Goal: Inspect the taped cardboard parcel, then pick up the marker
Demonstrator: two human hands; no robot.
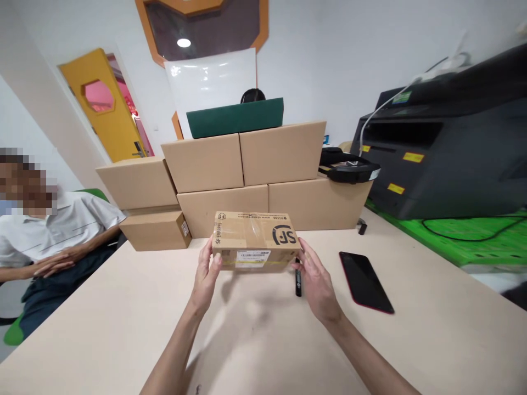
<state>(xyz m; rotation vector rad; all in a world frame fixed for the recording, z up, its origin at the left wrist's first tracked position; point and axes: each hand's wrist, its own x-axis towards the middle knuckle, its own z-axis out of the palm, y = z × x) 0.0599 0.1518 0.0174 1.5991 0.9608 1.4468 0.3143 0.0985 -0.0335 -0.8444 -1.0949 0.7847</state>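
Note:
A small brown cardboard shipping box [230,233] with black SF Express print, clear tape over its top and a white label on its near side is held between my two hands. My left hand [206,277] grips its left end, thumb on the near corner. Around the right end are the fingers of my right hand [319,282]. The box appears lifted above the pale table [255,351], with a shadow below it. A black utility-knife-like or marker-like object [298,281] lies by my right hand, its far end partly hidden.
Larger plain cardboard boxes [222,208] are stacked behind, topped by a green box [236,118]. A black tablet or phone [365,281] lies at right. A dark printer [444,142] stands on a green surface [465,233]. At left sits a person [78,225] with hands folded.

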